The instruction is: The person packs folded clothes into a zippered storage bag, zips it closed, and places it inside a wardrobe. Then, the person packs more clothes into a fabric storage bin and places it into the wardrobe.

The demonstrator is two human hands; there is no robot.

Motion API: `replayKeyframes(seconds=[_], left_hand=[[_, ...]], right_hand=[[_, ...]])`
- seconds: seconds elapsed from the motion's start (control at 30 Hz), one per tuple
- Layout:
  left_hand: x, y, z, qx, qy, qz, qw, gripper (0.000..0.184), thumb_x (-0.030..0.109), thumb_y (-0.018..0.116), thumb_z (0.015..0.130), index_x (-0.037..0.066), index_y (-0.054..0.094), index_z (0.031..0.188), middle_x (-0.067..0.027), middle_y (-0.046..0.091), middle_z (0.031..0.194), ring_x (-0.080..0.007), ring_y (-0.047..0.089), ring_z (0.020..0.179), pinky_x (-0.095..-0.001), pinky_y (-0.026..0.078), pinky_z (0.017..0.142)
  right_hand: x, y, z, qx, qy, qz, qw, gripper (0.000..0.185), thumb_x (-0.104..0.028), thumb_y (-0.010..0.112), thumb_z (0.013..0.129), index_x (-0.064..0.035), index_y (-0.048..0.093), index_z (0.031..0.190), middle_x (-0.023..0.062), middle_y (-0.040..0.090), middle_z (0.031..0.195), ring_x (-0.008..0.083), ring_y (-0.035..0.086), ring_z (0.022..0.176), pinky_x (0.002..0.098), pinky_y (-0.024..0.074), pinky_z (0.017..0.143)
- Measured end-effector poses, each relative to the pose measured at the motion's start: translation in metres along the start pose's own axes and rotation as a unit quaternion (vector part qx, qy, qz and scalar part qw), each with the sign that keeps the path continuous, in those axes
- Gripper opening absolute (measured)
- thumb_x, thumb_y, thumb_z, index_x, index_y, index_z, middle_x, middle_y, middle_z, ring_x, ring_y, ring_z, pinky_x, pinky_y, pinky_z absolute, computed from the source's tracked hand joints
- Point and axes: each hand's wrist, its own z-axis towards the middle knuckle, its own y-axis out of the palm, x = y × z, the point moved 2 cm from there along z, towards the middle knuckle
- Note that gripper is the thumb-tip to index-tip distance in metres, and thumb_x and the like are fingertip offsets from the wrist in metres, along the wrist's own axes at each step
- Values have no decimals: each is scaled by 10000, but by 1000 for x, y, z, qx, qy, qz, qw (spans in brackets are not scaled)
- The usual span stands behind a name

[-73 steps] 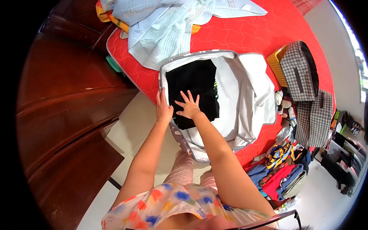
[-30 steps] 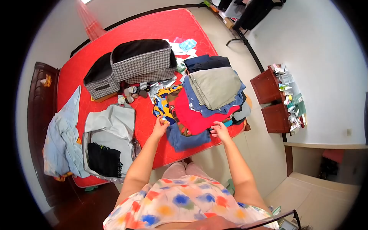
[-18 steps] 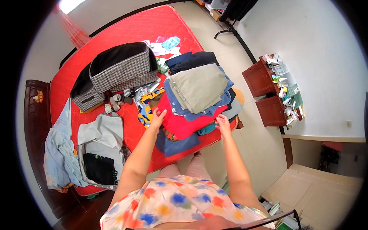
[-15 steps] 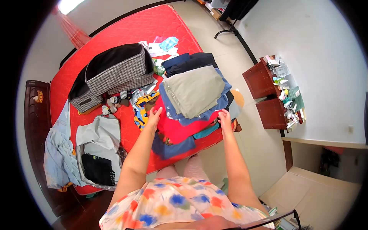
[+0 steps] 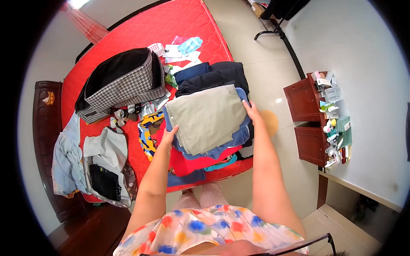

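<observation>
In the head view a folded khaki garment (image 5: 209, 117) lies on top of a folded blue denim garment (image 5: 240, 135), above a pile of clothes on the bed. My left hand (image 5: 169, 137) grips the near-left edge of these two, thumb on top and fingers mostly hidden beneath. On the far-right side my right hand (image 5: 252, 112) holds the blue edge, its fingers partly tucked under. Below them show a red garment (image 5: 181, 164) and a teal piece (image 5: 221, 163). Dark folded clothes (image 5: 213, 77) sit just beyond.
A houndstooth storage box (image 5: 124, 89) stands open on the red mattress (image 5: 179, 21). Nearer lies a grey fabric bag (image 5: 106, 143) with black cloth inside, beside light blue clothes (image 5: 68, 158). Rolled socks (image 5: 121, 116) lie between. A red-brown cabinet (image 5: 303, 100) with bottles stands right.
Both hands have moved from beside the red garment up to the edges of the khaki and blue garments. These have shifted slightly left and nearer. The camera view has moved too.
</observation>
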Motion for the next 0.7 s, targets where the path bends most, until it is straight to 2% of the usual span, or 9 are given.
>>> replayKeyframes(seconds=[0.03, 0.1, 0.2, 0.3, 0.5, 0.57, 0.6, 0.63, 0.7], left_hand=[[-8, -3, 11, -33, 10, -15, 999, 743, 372, 724, 762, 55, 394, 1348, -149, 543, 1248, -282, 548, 1104, -427, 438, 917], [-27, -15, 35, -98, 29, -46, 994, 634, 336, 695, 779, 44, 470, 1294, -142, 586, 1183, -274, 578, 1059, -416, 458, 891], [8, -23, -2, -83, -69, -38, 993, 504, 294, 635, 798, 26, 542, 1214, -130, 625, 1107, -267, 611, 996, -410, 480, 856], [16, -37, -32, -137, -23, -108, 984, 507, 296, 578, 826, 7, 520, 1239, -137, 623, 1131, -263, 631, 972, -411, 496, 863], [-23, -104, -65, -125, -105, -154, 975, 558, 383, 539, 849, 28, 500, 1278, -149, 591, 1210, -255, 600, 1065, -386, 463, 936], [-54, -126, -63, -132, -122, -169, 969, 580, 400, 540, 851, 30, 488, 1295, -152, 572, 1244, -259, 579, 1105, -390, 444, 961], [-66, -129, -66, -140, -125, -166, 968, 622, 414, 546, 853, 22, 454, 1327, -155, 531, 1300, -259, 544, 1158, -400, 416, 991], [-83, -131, -62, -111, -143, -146, 973, 618, 404, 558, 845, 38, 451, 1331, -155, 529, 1300, -272, 545, 1152, -416, 417, 984], [-118, -129, -47, -53, -179, -103, 977, 614, 385, 581, 829, 70, 443, 1337, -157, 526, 1301, -299, 548, 1138, -448, 419, 970]], right_hand=[[-8, 3, -6, -53, 39, 83, 994, 867, -652, 562, 788, -14, 412, 1355, 199, 438, 1370, 310, 374, 1296, 421, 306, 1049], [-27, 2, -30, -120, 85, 121, 982, 845, -649, 544, 805, -15, 427, 1350, 167, 437, 1383, 288, 382, 1295, 426, 294, 1051], [-45, 1, -62, -139, 90, 156, 974, 783, -613, 543, 827, -23, 457, 1334, 131, 480, 1355, 274, 449, 1243, 415, 332, 1028], [-52, -5, -83, -162, 97, 206, 960, 729, -565, 566, 840, -1, 495, 1296, 126, 542, 1278, 239, 501, 1178, 386, 357, 1001], [-58, 11, -125, -257, 56, 278, 924, 645, -455, 604, 871, 50, 498, 1257, 122, 605, 1169, 203, 583, 1043, 330, 448, 909], [-7, 49, -101, -211, 24, 208, 955, 644, -438, 634, 852, 63, 508, 1237, 121, 612, 1152, 208, 584, 1034, 320, 444, 907], [-41, 37, -130, -236, -18, 159, 959, 655, -433, 666, 818, 45, 514, 1239, 151, 593, 1184, 230, 560, 1079, 318, 421, 932], [-36, 42, -127, -249, -38, 91, 964, 652, -438, 679, 795, 10, 528, 1243, 191, 507, 1296, 253, 502, 1171, 329, 398, 961], [-31, 45, -122, -132, -124, -132, 975, 696, -459, 684, 777, -20, 499, 1283, 208, 397, 1391, 295, 437, 1239, 360, 377, 994]])
